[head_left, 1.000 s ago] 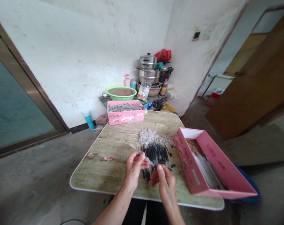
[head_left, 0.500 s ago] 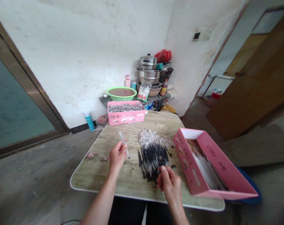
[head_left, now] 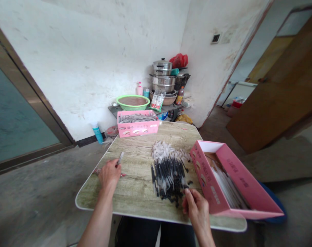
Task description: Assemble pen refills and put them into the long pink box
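Observation:
Low over the left part of the table, my left hand (head_left: 110,175) is closed around a translucent pen (head_left: 120,157); only one end sticks out past the fingers. My right hand (head_left: 198,206) pinches a small black piece (head_left: 186,187), perhaps a pen cap or plug, at the near right side of the pile. Black-and-clear pen parts (head_left: 168,173) lie side by side mid-table. Whitish translucent caps (head_left: 165,151) are heaped just beyond them, and small black pieces (head_left: 172,199) are scattered in front.
A pink box (head_left: 210,190) of clear tubes stands at the table's right edge. Another pink box (head_left: 138,130), full of pens, sits at the far edge. Behind are a green basin (head_left: 132,107), stacked steel pots (head_left: 163,82) and a bottle (head_left: 180,96) on a low shelf.
My left hand has moved left and lower with the pen, turning palm down. My right hand has shifted right, away from the pile, and the small black piece now shows at its fingertips.

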`<state>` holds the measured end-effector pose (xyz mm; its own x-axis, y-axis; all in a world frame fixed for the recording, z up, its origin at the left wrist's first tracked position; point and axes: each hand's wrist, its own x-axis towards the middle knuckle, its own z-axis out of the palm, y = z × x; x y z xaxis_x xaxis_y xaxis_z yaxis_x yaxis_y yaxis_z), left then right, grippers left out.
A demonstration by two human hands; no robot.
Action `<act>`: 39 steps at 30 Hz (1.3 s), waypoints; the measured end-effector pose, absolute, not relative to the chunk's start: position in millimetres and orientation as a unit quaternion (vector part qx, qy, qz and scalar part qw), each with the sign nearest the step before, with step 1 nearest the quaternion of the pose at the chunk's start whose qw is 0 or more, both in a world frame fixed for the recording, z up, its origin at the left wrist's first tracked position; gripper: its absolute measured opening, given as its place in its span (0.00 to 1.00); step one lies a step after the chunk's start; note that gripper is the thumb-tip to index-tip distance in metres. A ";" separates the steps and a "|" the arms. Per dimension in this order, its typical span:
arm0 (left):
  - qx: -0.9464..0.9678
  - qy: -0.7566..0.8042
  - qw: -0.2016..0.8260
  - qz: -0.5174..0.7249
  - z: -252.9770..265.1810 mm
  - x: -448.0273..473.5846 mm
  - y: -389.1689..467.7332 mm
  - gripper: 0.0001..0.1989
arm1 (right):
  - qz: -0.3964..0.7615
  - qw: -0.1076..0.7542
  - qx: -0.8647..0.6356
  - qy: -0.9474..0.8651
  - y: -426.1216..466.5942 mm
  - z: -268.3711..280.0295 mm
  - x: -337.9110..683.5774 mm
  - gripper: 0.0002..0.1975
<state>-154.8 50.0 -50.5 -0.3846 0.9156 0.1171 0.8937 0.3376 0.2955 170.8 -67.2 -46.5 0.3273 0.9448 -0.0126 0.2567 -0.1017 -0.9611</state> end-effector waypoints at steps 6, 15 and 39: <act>0.562 0.810 0.032 0.162 -46.9 -155.5 48.7 0.13 | 0.340 0.479 -0.657 -0.472 -64.7 -43.1 169.1 0.22; 0.577 0.797 0.032 0.176 -50.8 -158.3 51.2 0.14 | 0.338 0.472 -0.657 -0.481 -62.9 -46.1 170.3 0.22; 0.659 0.553 0.257 0.441 -63.7 -25.8 17.5 0.18 | 0.016 0.068 -0.759 -0.648 6.0 -29.7 120.0 0.09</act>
<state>-25.8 17.5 -63.7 -0.0002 0.9553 0.2957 0.5020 -0.2557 0.8262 120.0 6.0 -29.7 0.1599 0.9850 0.0645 0.9807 -0.1511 -0.1236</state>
